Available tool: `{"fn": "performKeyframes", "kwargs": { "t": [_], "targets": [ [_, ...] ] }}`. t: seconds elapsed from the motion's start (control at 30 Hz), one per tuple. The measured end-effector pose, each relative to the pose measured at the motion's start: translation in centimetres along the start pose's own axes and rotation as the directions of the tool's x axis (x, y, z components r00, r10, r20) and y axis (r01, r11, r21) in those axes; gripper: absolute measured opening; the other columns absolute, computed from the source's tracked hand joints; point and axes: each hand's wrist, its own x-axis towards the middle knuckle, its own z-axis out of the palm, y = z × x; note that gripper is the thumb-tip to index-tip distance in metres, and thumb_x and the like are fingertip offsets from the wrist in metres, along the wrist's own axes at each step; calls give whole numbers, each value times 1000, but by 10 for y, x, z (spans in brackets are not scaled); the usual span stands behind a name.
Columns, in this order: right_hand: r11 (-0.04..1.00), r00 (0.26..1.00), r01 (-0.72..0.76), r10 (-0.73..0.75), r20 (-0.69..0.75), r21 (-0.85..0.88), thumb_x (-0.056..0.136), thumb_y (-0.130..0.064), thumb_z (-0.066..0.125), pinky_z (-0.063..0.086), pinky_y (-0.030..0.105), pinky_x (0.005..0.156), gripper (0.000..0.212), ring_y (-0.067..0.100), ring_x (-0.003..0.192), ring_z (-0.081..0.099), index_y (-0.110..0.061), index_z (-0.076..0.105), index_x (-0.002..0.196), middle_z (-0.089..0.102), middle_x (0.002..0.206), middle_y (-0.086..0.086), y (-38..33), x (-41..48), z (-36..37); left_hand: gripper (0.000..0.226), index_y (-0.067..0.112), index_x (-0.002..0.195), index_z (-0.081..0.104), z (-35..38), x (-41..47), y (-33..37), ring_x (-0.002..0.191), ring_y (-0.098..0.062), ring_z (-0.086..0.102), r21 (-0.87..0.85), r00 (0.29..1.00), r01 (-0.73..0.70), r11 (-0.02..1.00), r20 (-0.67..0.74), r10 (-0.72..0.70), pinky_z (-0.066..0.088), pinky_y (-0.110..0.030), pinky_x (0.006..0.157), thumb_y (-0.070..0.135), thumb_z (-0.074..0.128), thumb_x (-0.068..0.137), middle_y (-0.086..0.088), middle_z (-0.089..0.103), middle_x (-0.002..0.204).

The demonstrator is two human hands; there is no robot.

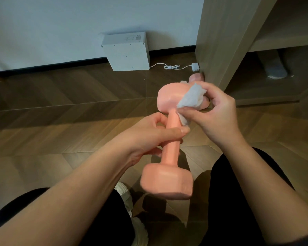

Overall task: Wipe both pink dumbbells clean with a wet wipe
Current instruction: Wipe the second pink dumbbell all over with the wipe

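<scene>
A pink dumbbell (167,180) hangs in the air over the floor, its near head low in the middle of the view and its far head higher up. My left hand (149,137) grips its handle. My right hand (215,114) pinches a crumpled white wet wipe (190,97) against the far head, where the head meets the handle. A second pink dumbbell (196,78) lies on the floor behind it, by the wooden cabinet, mostly hidden by the held dumbbell and my right hand.
A wooden cabinet (226,38) with open shelves stands at the right. A white box (127,52) sits on the floor against the wall, its white cable and adapter (195,67) trailing right. My knees and a white shoe (124,192) are below.
</scene>
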Motion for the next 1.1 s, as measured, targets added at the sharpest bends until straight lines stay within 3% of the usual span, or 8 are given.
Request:
{"fn": "performKeyframes", "kwargs": {
  "t": [0.2,0.3,0.37,0.53,0.73,0.83,1.0,1.1],
  "targets": [
    [999,1000,20,-20,-22,44,73,-26,84,53,29,92,49,9,118,55,-26,62,117,63,120,-11,-1,3,-1,30,11,116,61,-3,-2,4,73,-23,63,-94,997,7,996,71,0,52,-24,58,31,48,98,-9,69,91],
    [997,998,51,-49,-29,61,74,-23,83,50,20,91,50,4,118,54,-25,61,118,61,118,-18,-1,4,-2,30,10,124,57,-6,-4,4,80,-26,65,-148,991,-13,989,127,32,52,-28,74,19,37,103,-12,73,103],
    [996,998,61,-59,-31,59,74,-22,84,48,19,93,51,2,117,54,-25,61,119,60,117,-22,1,5,-3,27,11,122,57,-5,-4,4,82,-24,65,-137,988,-43,990,144,63,44,-35,81,18,38,103,-11,74,100],
    [998,1000,-7,6,8,55,73,-30,83,51,39,98,52,8,120,52,-30,59,119,60,120,-15,4,4,-2,21,12,117,56,-8,-3,5,81,-26,72,-109,989,-7,994,147,23,56,-23,60,20,49,99,-12,74,92],
    [998,1000,-30,29,10,53,73,-27,83,52,27,92,51,9,119,51,-31,58,117,58,118,-14,1,4,0,18,17,96,57,-7,2,1,85,-26,69,-26,999,-15,1000,29,16,54,-39,76,25,68,85,-8,72,84],
    [999,999,-36,36,14,29,74,-27,82,53,26,92,51,11,120,53,-24,60,120,61,122,-6,1,5,2,35,15,94,59,-4,3,-1,71,-15,61,-49,999,-4,999,-51,2,50,-24,58,34,75,69,-4,63,79],
    [997,1000,-16,15,20,70,74,-27,82,54,31,93,48,10,118,55,-28,60,117,62,119,-10,1,7,2,27,19,102,66,0,1,-1,63,-11,56,-191,995,40,981,95,-22,49,-26,57,38,67,84,0,58,73],
    [993,999,39,-38,-13,110,74,-21,83,51,21,90,48,8,116,56,-28,62,115,64,118,-10,-1,8,0,32,12,119,58,-2,-3,4,74,-23,65,-327,980,101,940,195,-38,58,-38,64,32,46,97,-8,69,93]
  ]
}}
